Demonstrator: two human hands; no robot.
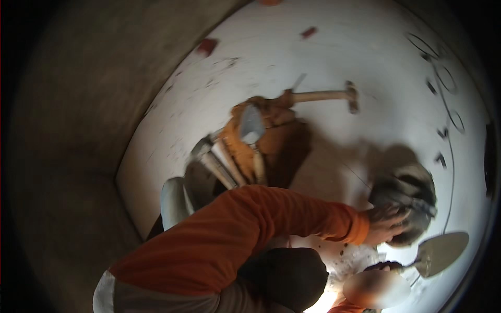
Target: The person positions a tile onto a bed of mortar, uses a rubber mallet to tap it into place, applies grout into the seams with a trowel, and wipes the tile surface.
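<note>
My left arm, in an orange sleeve, reaches across to the right. My left hand (387, 224) lies with its fingers apart against the side of a dark, rounded, bucket-like thing (402, 208); blur hides its exact kind. Just below it, a trowel (443, 254) with a broad pointed blade is held out to the right. My right hand (387, 267) is closed about its handle, mostly in shadow and partly covered by a pale blurred patch. Crumbly grey material (347, 261) lies on the pale surface beside the hands.
A brown tool bag (279, 138) stands left of centre, with another trowel (251, 128) and several handles against it. A hammer (323, 96) sticks out rightward. Black cable (450, 172) runs along the right; red pieces (207, 47) lie far off. A dark wall (68, 130) bounds the left.
</note>
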